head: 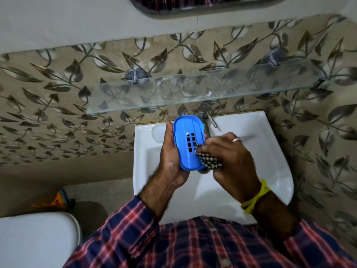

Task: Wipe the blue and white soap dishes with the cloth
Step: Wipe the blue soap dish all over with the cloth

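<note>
Blue soap dish at frame centre, held over the white sink. Left hand grips its edge; right hand pinches the checked cloth against its lower end. Best: steady grip, firm strokes across the slots and rim. White dish not seen.
</note>
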`<state>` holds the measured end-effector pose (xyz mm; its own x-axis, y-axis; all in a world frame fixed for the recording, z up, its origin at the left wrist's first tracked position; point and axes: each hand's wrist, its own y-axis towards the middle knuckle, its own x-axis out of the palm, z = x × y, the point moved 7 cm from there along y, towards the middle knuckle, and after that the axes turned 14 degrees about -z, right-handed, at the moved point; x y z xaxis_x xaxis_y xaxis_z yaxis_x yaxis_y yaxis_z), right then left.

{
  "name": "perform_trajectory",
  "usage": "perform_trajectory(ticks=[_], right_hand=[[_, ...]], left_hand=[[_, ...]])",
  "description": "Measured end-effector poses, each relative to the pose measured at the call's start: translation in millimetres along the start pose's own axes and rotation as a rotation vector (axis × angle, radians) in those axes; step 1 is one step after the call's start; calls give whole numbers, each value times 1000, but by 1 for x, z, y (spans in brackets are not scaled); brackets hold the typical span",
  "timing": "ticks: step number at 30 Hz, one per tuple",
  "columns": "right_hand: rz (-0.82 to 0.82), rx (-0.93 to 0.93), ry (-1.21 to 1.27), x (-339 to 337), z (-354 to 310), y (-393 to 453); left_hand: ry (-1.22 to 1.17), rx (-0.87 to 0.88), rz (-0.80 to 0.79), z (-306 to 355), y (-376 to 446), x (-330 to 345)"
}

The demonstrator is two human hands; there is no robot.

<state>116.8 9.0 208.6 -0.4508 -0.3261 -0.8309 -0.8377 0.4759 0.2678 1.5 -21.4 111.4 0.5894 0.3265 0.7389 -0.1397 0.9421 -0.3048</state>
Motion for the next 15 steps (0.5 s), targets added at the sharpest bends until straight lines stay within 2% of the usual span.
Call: perform_trajectory(ticks=[4,8,11,15], right_hand=[[-76,-105,-77,13,-13,-15],[99,-9,-8,0,-3,2],[75,-119,-54,7,-15,2],[124,34,-39,0,-4,11]], left_hand=[[29,28,3,9,0,-2],[33,8,-17,-2,2,5],[-1,20,-47,1,2,5],[48,32,-32,1,1,6]])
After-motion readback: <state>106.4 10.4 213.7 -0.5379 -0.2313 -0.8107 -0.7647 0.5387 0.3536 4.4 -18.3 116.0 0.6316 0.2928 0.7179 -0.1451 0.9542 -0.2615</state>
